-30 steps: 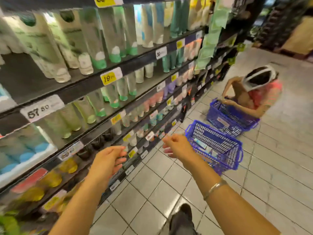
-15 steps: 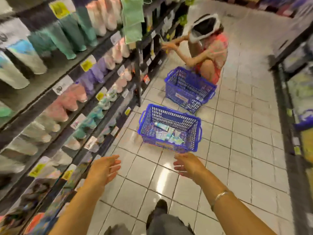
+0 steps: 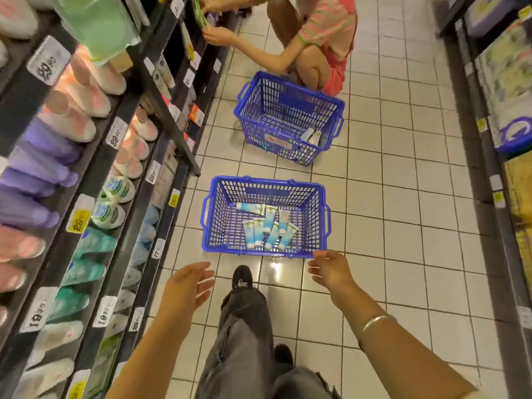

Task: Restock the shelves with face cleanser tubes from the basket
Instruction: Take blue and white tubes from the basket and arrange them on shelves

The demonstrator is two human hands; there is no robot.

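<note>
Cleanser tubes (image 3: 266,226) are lying in the blue basket (image 3: 218,226) on the tiled floor (image 3: 403,226). Left hand (image 3: 187,286) and right hand (image 3: 331,270) are hovering nearby, fingers relaxed, holding nothing.

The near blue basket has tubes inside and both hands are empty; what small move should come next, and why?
Probably lower the right hand into the near basket and grip one tube. Both hands are open and hold nothing, the left hand short of the rim, and several tubes lie loose on the basket floor, so nothing can be shelved until one is picked up.
</note>
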